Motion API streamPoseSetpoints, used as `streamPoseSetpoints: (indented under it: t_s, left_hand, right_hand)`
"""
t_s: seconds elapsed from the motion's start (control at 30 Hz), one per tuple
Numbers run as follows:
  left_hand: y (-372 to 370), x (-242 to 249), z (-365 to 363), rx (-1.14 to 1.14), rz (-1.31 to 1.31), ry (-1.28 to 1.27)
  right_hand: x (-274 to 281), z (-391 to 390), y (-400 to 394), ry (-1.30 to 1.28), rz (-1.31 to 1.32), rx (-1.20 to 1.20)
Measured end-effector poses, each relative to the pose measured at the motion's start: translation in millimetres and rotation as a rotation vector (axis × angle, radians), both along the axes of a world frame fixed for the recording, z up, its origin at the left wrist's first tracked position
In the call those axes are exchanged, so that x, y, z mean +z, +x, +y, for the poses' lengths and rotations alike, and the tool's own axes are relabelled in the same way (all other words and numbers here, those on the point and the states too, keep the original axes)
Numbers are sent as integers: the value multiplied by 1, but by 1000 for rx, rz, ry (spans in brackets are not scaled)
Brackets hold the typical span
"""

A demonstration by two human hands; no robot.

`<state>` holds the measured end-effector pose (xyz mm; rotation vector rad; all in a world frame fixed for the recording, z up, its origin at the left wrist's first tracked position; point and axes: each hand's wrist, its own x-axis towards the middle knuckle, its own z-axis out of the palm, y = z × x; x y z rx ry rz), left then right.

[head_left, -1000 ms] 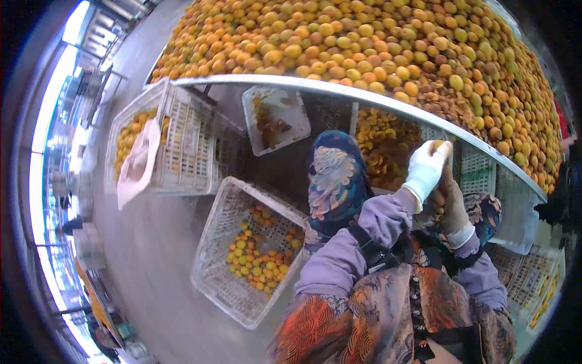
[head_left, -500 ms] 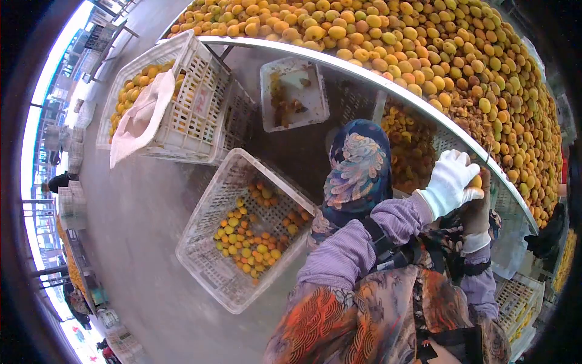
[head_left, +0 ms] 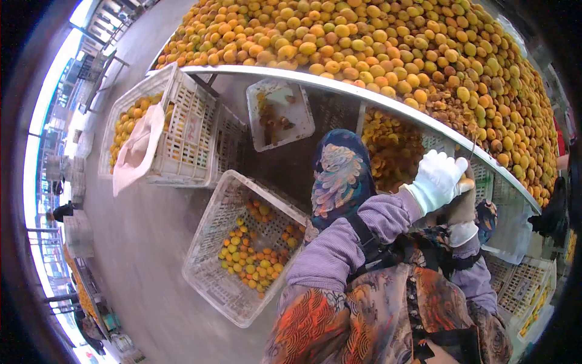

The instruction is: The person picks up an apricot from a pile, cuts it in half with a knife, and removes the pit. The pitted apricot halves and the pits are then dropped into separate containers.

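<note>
My left hand point(head_left: 439, 177), in a white glove, is closed around an apricot point(head_left: 468, 175), of which only a small orange bit shows. Close against it is my right hand point(head_left: 462, 209), in a brownish glove with a white cuff, its fingers curled and partly hidden. A thin dark blade point(head_left: 473, 145) sticks up from the right hand, like that of a small knife; its handle is out of sight. Both hands are at the near edge of the white-rimmed table point(head_left: 388, 104), which bears a large heap of apricots point(head_left: 376, 45).
Below the table edge is a container of split apricots point(head_left: 391, 142). A white crate point(head_left: 203, 242) with some apricots stands on the floor to my left. Farther off are a fuller crate point(head_left: 185, 133) with a cloth point(head_left: 136, 155) and a shallow tub point(head_left: 298, 124). Another crate point(head_left: 503, 276) stands right.
The view has shifted, so the table and crates appear a little lower. Both hands stay together; the apricot is now more covered, and the thin blade shows more clearly above them.
</note>
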<state>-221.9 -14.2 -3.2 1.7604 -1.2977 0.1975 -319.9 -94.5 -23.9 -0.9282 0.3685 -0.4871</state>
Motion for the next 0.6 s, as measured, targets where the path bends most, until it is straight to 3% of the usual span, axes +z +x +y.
streamPoseSetpoints:
  t_s: [0.03, 0.07, 0.1, 0.17, 0.23, 0.3, 0.37, 0.43, 0.5, 0.53, 0.6]
  left_hand:
    - [-2, 0, -2, 13, 40, 30]
    - [-4, 1, -4, 37, 72, 57]
    - [-6, 1, -7, 64, 101, 100]
    - [-12, 1, -13, 143, 276, 219]
    - [-14, -13, -20, 157, 250, 201]
    - [-18, -2, -23, 254, 434, 218]
    - [-15, -12, -25, 238, 280, 178]
    - [-18, 6, -28, 248, 719, 109]
    - [-18, 0, -31, 258, 706, 55]
    - [-16, -4, -34, 228, 784, 40]
    - [-15, -15, -36, 223, 869, 41]
  right_hand:
    - [9, 6, 5, 117, -69, 104]
    - [5, 7, 12, 78, -4, -13]
    - [7, 7, 16, 302, -43, -42]
    - [-6, -5, 16, 212, 168, -219]
    - [-36, -23, 17, 235, 56, -270]
    - [-56, -28, 23, -307, 92, -378]
    - [-55, -26, 38, 129, 75, -450]
    - [-27, -11, 45, -253, 172, -579]
    - [-5, -12, 44, -105, 300, -503]
    - [-7, -15, 46, -120, 425, -491]
    - [-11, -16, 46, -155, 426, -468]
